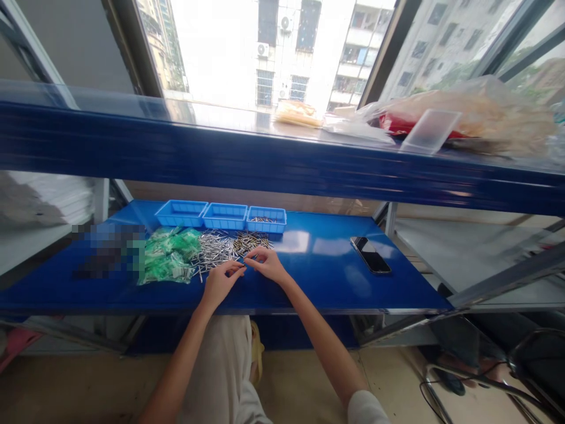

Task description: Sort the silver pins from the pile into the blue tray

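Note:
My left hand [223, 281] and my right hand [268, 265] meet over the blue table, fingertips almost touching. Each is closed in a pinch. Whatever lies between the fingers is too small and covered to make out. Just beyond them spreads a heap of thin silver metal pins or screws [214, 250]. A smaller heap of dark, brownish ones [251, 241] adjoins it on the right. Left of the heaps lie several green-tinted plastic bags [170, 256], their contents unclear.
Three blue plastic bins stand behind the heaps: a left bin [180, 204], a middle bin [226, 224] and a right bin [267, 227] with small metal pieces inside. A phone [371, 255] lies on the blue table [324, 282]. Overhead runs a blue shelf [220, 154] carrying plastic bags [498, 112].

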Demonstrator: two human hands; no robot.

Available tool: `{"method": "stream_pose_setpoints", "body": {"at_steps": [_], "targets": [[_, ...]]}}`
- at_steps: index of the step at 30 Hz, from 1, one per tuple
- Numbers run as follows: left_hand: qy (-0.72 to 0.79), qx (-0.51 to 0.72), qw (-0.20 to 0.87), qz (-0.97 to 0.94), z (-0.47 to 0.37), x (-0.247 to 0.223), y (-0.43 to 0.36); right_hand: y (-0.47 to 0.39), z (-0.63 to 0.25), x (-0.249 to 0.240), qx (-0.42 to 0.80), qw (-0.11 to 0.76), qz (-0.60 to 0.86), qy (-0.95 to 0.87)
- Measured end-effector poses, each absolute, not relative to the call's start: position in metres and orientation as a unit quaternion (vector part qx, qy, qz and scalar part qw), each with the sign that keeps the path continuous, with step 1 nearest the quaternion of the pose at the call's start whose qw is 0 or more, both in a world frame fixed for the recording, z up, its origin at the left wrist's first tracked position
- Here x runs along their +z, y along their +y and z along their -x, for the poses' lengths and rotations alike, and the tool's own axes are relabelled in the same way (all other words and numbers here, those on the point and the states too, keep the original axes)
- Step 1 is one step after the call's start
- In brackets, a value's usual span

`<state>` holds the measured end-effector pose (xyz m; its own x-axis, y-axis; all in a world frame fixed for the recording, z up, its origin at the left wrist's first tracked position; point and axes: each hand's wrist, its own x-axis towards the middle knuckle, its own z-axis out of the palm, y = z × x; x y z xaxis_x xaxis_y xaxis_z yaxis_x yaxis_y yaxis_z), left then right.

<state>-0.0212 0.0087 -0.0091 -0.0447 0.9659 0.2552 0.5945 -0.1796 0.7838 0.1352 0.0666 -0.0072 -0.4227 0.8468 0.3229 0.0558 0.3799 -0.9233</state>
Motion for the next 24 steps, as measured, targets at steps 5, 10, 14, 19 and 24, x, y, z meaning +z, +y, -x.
{"method": "stream_pose_setpoints", "body": {"at_steps": [5, 10, 14, 19, 24], "targets": [[0.606, 0.464, 0.246, -0.597, 0.0197, -0.0044, 0.0068, 0.0657, -0.1377, -0.0058, 0.451, 0.433, 0.336, -0.705], [0.606, 0.503, 0.260, -0.559, 0.0178, -0.0026, 0.0058, 0.0634, -0.1401, -0.0089, 0.408, 0.395, 0.325, -0.756], [0.600, 0.498, 0.263, -0.568, 0.0163, -0.0038, 0.0054, 0.0636, -0.1399, -0.0111, 0.426, 0.409, 0.334, -0.735], [0.606, 0.433, 0.252, -0.618, 0.0145, -0.0062, 0.0052, 0.0640, -0.1380, -0.0085, 0.467, 0.428, 0.366, -0.682], [0.610, 0.418, 0.247, -0.626, 0.0141, -0.0084, 0.0047, 0.0646, -0.1374, -0.0067, 0.475, 0.451, 0.380, -0.653]]}}
